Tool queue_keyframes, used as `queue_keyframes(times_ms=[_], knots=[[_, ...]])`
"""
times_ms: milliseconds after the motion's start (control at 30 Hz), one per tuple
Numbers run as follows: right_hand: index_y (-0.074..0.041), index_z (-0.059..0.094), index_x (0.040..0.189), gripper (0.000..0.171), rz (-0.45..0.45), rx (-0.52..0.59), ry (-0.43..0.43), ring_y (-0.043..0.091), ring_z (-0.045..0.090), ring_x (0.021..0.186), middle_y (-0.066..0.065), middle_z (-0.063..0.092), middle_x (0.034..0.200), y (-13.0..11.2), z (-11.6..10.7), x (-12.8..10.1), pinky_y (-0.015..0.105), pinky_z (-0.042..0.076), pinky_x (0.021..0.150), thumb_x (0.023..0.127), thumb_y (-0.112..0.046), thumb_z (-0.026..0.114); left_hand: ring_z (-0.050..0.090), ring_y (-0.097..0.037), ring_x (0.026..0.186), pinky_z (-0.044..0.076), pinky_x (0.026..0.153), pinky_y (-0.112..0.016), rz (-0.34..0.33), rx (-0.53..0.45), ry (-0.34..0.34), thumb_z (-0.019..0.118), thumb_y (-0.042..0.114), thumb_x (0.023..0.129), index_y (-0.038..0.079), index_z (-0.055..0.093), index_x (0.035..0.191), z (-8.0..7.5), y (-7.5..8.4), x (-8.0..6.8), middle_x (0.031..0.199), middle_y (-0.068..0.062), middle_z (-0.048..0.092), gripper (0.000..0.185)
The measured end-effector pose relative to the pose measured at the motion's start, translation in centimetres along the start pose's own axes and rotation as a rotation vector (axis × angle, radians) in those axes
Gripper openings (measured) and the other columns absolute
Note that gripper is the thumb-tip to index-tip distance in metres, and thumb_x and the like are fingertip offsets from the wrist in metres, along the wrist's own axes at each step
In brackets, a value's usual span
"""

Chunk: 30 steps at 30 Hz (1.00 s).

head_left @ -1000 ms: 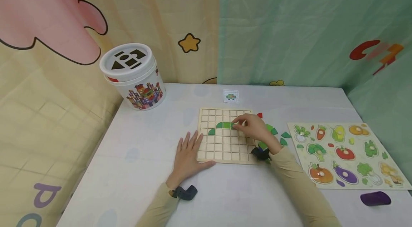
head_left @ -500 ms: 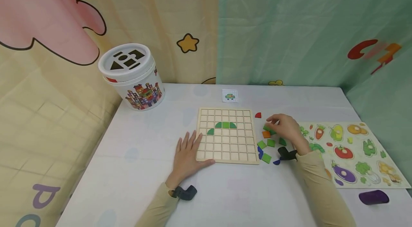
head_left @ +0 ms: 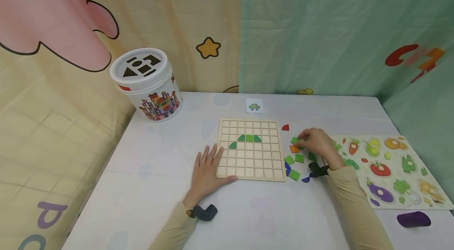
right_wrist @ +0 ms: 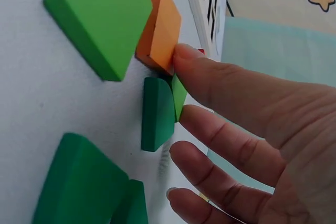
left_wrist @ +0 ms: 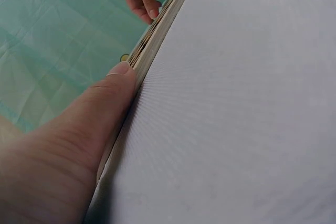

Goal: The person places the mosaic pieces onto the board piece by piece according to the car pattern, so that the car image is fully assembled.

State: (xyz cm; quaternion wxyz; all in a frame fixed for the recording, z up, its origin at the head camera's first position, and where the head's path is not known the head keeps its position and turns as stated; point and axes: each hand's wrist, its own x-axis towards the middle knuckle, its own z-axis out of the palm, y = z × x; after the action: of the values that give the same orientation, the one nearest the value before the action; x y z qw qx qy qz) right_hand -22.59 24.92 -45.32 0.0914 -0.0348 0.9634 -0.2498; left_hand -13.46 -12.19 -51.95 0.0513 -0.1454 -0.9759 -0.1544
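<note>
The left hand (head_left: 205, 171) lies flat and spread on the table (head_left: 149, 171), holding the wooden grid board (head_left: 250, 150) steady, while the right hand (head_left: 317, 143) reaches with loose fingers, touching an orange block (head_left: 294, 149) in the pile beside the board, so picking one comes next, I think

Bright, even, diffuse light; soft weak shadows under the hands on the desk (head_left: 149, 171). No glare. Head view sharp, w/ wide-angle bending at edges. Left wrist view: left hand (left_wrist: 63, 145) blurry, very close. Right wrist view: green tiles (right_wrist: 100, 19) crisp, right hand (right_wrist: 252, 140) slightly soft.
</note>
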Motion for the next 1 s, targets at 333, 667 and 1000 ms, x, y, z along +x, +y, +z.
queue_keyframes(times_ms=[333, 667, 1000], knots=[[0.001, 0.065, 0.096, 0.028, 0.021, 0.057, -0.017, 0.026, 0.052, 0.075, 0.011, 0.060, 0.085, 0.0, 0.5, 0.7, 0.034, 0.044, 0.063, 0.083, -0.021, 0.074, 0.007, -0.031, 0.143, 0.001, 0.113, -0.048, -0.007, -0.002, -0.001, 0.054, 0.079, 0.072, 0.012, 0.027, 0.151, -0.2, 0.1, 0.0, 0.156, -0.010, 0.018, 0.106], [-0.002, 0.057, 0.092, 0.024, -0.039, 0.050, 0.030, 0.023, 0.050, 0.066, 0.009, 0.057, 0.080, -0.5, 0.8, 0.1, 0.031, 0.041, 0.055, 0.082, -0.016, 0.074, 0.007, -0.030, 0.143, 0.001, 0.113, -0.048, -0.014, -0.004, -0.011, 0.053, 0.079, 0.073, 0.013, 0.027, 0.151, -0.3, 0.1, 0.0, 0.156, -0.008, 0.017, 0.106], [-0.006, 0.059, 0.092, 0.018, -0.203, 0.102, 0.161, 0.017, 0.048, 0.059, 0.004, 0.060, 0.080, -2.2, 2.1, -0.6, 0.030, 0.039, 0.050, 0.084, -0.014, 0.072, 0.007, -0.030, 0.143, 0.001, 0.113, -0.048, -0.016, -0.010, -0.002, 0.054, 0.079, 0.072, 0.013, 0.027, 0.151, -0.2, 0.1, 0.0, 0.156, -0.009, 0.018, 0.106]])
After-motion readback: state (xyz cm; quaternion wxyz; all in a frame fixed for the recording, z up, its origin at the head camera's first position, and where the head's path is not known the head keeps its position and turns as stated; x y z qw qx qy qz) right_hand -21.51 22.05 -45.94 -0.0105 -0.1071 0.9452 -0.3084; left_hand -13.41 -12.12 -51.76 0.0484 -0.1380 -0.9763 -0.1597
